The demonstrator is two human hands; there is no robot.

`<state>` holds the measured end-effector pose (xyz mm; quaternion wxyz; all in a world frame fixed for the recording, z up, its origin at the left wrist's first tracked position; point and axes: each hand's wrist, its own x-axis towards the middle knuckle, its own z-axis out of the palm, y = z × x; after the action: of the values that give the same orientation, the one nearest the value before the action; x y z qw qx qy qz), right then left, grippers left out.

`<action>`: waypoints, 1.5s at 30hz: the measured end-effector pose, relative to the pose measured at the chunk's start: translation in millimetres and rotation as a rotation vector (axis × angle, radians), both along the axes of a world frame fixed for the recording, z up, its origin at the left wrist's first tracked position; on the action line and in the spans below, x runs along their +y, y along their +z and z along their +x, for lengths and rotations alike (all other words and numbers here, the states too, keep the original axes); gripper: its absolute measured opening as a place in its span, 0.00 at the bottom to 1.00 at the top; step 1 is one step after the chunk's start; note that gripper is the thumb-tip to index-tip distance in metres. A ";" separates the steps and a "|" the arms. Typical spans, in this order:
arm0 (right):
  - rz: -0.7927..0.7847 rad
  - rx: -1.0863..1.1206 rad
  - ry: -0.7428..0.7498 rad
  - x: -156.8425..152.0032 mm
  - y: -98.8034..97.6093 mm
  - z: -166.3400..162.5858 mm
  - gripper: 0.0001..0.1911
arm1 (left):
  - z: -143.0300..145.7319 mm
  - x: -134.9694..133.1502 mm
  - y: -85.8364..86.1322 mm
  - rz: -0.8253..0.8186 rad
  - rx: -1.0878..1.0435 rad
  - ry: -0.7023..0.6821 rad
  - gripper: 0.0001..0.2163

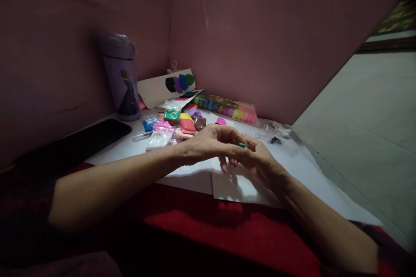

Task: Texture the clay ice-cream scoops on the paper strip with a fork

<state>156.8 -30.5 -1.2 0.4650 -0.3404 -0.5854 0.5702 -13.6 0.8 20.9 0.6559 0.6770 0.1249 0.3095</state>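
Note:
My left hand (208,143) and my right hand (258,161) meet over a white sheet (191,175), fingers curled together. Between their fingertips sits a small green piece of clay (241,144), pinched by both hands. Just behind the hands lies a heap of small clay packets (177,123) in green, yellow, red, pink, brown and white. A small pink clay lump (221,120) rests on the white sheet past my left hand.
A purple tumbler (121,80) stands at the back left by the pink wall. A black phone (81,143) lies at the left. A tray of coloured clay sticks (227,108) and a card with clay blobs (165,86) lean at the back. Red cloth (227,229) covers the near edge.

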 end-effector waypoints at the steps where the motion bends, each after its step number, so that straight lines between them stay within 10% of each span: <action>1: 0.000 -0.009 0.009 0.2 -0.6 1.3 0.19 | -0.3 0.5 -0.4 -0.007 -0.002 -0.019 0.09; 45: 0.040 0.031 0.159 0.6 -0.4 3.5 0.12 | -3.5 12.9 -12.3 -0.154 -0.030 -0.160 0.12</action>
<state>160.4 -29.9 -1.6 0.4340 -0.2747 -0.6146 0.5987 -17.1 13.7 8.6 0.7306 0.6276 0.0840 0.2555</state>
